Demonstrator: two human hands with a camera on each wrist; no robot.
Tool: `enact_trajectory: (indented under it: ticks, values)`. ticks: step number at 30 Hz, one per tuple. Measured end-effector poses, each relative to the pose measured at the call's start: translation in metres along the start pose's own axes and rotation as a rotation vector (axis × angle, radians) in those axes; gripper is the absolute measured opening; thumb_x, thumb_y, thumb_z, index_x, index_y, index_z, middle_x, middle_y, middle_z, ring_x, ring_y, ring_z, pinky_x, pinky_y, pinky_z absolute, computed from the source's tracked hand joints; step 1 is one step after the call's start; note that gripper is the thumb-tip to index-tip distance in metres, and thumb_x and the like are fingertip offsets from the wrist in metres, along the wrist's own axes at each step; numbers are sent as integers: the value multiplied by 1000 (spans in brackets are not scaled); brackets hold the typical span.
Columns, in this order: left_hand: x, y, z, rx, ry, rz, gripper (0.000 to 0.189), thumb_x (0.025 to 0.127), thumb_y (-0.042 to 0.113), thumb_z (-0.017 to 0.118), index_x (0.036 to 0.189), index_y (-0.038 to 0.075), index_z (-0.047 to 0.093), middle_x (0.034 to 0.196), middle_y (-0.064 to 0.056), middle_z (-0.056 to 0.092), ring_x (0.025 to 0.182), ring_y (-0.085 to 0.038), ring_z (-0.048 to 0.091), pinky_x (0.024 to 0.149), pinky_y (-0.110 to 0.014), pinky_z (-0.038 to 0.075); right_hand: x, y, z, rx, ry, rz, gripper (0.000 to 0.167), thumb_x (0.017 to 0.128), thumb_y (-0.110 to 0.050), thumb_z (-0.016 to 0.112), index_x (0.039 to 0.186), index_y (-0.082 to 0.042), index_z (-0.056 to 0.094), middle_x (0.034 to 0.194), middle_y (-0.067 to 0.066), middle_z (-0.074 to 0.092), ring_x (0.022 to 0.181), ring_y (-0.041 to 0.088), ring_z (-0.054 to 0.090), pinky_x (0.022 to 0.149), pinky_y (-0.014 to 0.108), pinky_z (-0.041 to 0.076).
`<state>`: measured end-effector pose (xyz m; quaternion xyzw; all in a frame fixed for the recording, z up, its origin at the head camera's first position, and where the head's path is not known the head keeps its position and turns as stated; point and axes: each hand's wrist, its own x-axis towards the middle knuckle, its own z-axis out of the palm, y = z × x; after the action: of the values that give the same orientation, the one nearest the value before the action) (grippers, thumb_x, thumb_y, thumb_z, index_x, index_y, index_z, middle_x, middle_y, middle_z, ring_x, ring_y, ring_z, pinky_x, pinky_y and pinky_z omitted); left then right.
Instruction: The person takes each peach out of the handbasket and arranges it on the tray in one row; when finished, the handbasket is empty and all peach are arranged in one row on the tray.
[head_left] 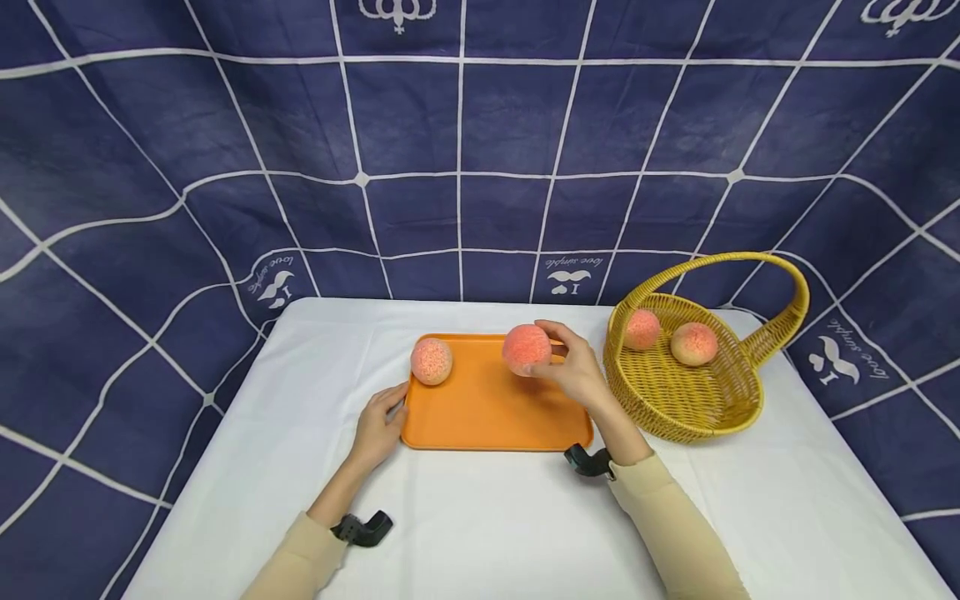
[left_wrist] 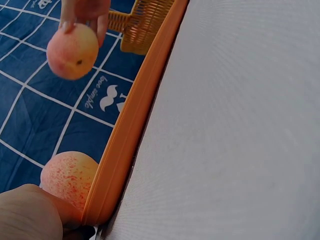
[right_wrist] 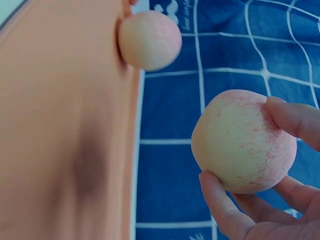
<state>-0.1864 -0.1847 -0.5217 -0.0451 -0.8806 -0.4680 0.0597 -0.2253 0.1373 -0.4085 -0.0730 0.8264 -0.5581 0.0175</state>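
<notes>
My right hand (head_left: 576, 371) holds a pink peach (head_left: 525, 350) above the orange tray (head_left: 487, 421), thumb and fingertips spread round its sides. The right wrist view shows this peach (right_wrist: 242, 142) raised, pale on one side and blushed pink on the other. A second peach (head_left: 431, 361) rests in the tray's far left corner. My left hand (head_left: 377, 427) grips the tray's left edge, close to that peach. In the left wrist view the left hand (left_wrist: 32, 212) partly covers the lower peach (left_wrist: 70, 177), and its fingers under the rim are hidden.
A yellow woven basket (head_left: 675, 417) with a tall arched handle (head_left: 720, 258) stands right of the tray, beside my right forearm. Two peaches lie in it, a pinker one (head_left: 642, 330) and a paler one (head_left: 693, 344). A white cloth (head_left: 480, 517) covers the table; a blue checked curtain (head_left: 495, 208) hangs behind.
</notes>
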Motion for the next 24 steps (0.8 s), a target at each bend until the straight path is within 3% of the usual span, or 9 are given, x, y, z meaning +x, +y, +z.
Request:
enact_trajectory:
  ticks: [11, 24]
  values:
    - [0, 0, 0, -15, 10, 12, 43, 95, 2, 56, 138, 0, 53, 142, -17, 54, 134, -34, 44, 115, -52, 33, 26, 6, 53, -45, -26, 5, 70, 73, -4, 81, 138, -10, 53, 135, 14, 56, 115, 34, 62, 93, 44, 56]
    - [-1, 1, 0, -8, 8, 7, 43, 95, 3, 56, 137, -2, 53, 141, -18, 54, 134, -34, 44, 115, -52, 33, 43, 21, 81, -52, -43, 47, 68, 72, 0, 81, 134, -11, 56, 133, 11, 59, 112, 32, 64, 86, 38, 59]
